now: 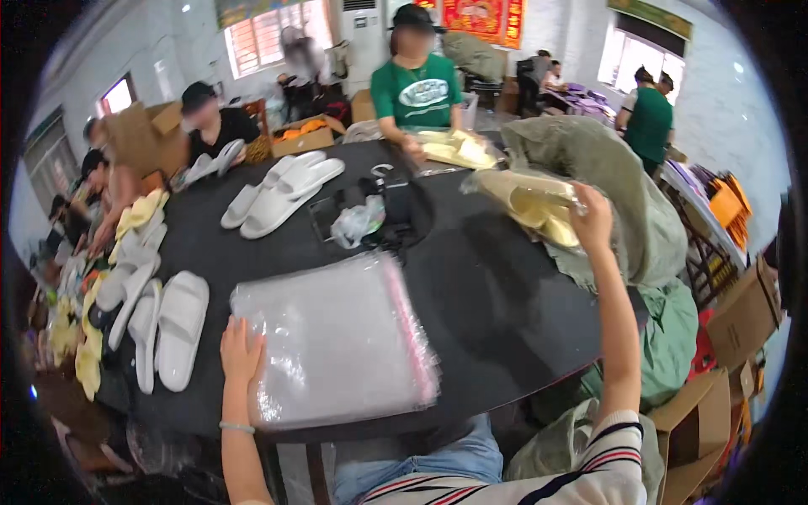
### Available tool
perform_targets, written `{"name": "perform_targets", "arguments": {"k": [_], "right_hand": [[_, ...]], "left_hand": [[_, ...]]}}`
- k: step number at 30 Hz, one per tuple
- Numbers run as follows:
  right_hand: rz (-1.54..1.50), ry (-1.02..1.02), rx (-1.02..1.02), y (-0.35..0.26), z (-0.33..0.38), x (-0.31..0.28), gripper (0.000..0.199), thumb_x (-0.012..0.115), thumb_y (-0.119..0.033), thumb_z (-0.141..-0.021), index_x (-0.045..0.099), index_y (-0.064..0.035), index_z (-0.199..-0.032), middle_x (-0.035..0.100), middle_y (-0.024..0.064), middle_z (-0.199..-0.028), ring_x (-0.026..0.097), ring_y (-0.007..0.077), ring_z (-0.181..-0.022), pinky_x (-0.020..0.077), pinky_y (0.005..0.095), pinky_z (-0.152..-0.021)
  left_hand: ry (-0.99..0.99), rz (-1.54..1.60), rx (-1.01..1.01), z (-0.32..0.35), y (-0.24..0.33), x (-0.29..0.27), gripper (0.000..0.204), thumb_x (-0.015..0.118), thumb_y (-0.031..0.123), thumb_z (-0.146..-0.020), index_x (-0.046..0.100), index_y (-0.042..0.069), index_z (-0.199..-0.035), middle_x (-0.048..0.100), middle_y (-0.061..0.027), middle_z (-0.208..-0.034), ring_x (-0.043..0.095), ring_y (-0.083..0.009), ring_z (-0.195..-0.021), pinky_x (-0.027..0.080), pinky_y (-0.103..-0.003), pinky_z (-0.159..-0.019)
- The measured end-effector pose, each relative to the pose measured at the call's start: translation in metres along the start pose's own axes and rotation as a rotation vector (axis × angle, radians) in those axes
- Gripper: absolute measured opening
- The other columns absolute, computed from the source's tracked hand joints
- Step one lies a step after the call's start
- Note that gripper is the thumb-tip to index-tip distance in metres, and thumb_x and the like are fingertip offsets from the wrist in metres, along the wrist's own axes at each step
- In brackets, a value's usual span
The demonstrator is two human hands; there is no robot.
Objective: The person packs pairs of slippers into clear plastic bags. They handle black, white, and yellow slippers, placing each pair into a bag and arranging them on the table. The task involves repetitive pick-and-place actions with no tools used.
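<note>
left hand [241, 352] flat on bag stack [332, 341] | right hand [592, 220] gripping one bagged yellow slipper pair [534, 202]

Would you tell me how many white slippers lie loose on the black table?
4: two white slippers by the left hand, two at the far side. The left-edge heap may hide more.

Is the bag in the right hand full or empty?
Full: the clear bag in the right hand shows yellow slippers inside.

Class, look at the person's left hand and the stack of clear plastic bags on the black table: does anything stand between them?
Nothing visible does. The left hand already rests flat on the left edge of the stack of clear plastic bags; the white slippers lie off to its left.
</note>
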State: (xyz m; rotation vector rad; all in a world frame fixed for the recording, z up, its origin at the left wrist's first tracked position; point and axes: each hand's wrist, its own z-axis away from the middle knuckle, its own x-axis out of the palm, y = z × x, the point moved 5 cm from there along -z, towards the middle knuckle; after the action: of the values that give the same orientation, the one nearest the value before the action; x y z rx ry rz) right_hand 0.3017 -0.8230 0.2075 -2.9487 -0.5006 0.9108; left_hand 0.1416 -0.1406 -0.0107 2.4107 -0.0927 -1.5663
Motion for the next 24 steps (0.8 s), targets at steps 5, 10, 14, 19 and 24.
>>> {"name": "perform_targets", "arguments": {"k": [5, 10, 14, 19, 24], "right_hand": [[-0.877, -0.024, 0.287, -0.038, -0.008, -0.022, 0.028, 0.064, -0.013, -0.090, 0.061, 0.0001, -0.114, 0.066, 0.0040, -0.098, 0.060, 0.0086, -0.082, 0.0478, 0.0234, -0.068], [-1.137, -0.431, 0.871, -0.082, 0.004, 0.023, 0.035, 0.068, -0.032, -0.086, 0.062, -0.0036, -0.105, 0.064, 0.0053, -0.080, 0.062, 0.0108, -0.058, 0.0416, 0.0248, -0.038], [-1.911, -0.959, 1.166, -0.221, 0.067, 0.082, 0.047, 0.057, -0.026, -0.091, 0.049, 0.0039, -0.126, 0.059, 0.0192, -0.119, 0.060, 0.0340, -0.106, 0.0494, 0.0442, -0.094], [-1.696, -1.215, 1.044, -0.250, 0.141, 0.175, 0.038, 0.053, -0.031, -0.095, 0.049, -0.0092, -0.126, 0.054, 0.0107, -0.113, 0.058, 0.0224, -0.095, 0.0541, 0.0416, -0.078], [-1.411, -1.150, 0.815, -0.243, 0.143, 0.171, 0.059, 0.046, -0.050, -0.096, 0.035, -0.0112, -0.139, 0.050, 0.0103, -0.122, 0.060, 0.0205, -0.096, 0.0523, 0.0368, -0.074]], "left_hand": [[0.011, -0.058, -0.008, 0.000, -0.002, 0.001, 0.064, 0.059, 0.044, -0.087, 0.047, 0.004, -0.136, 0.040, -0.0252, -0.142, 0.042, -0.0392, -0.128, 0.031, -0.048, -0.108], [0.017, -0.033, -0.001, -0.003, 0.006, 0.002, 0.065, 0.060, 0.046, -0.086, 0.047, 0.005, -0.135, 0.040, -0.0263, -0.142, 0.042, -0.0394, -0.128, 0.031, -0.048, -0.108], [0.007, 0.311, -0.083, -0.004, -0.021, 0.018, 0.058, 0.061, 0.038, -0.087, 0.049, 0.007, -0.134, 0.040, -0.0239, -0.142, 0.043, -0.0398, -0.128, 0.032, -0.048, -0.107], [0.055, 0.276, -0.074, -0.004, -0.030, 0.014, 0.047, 0.061, 0.025, -0.087, 0.055, 0.006, -0.130, 0.043, -0.0211, -0.142, 0.045, -0.0344, -0.128, 0.034, -0.044, -0.107], [0.109, 0.242, -0.080, -0.001, -0.028, 0.001, 0.045, 0.063, 0.024, -0.086, 0.058, 0.006, -0.127, 0.044, -0.0217, -0.141, 0.045, -0.0355, -0.128, 0.036, -0.040, -0.106]]}}
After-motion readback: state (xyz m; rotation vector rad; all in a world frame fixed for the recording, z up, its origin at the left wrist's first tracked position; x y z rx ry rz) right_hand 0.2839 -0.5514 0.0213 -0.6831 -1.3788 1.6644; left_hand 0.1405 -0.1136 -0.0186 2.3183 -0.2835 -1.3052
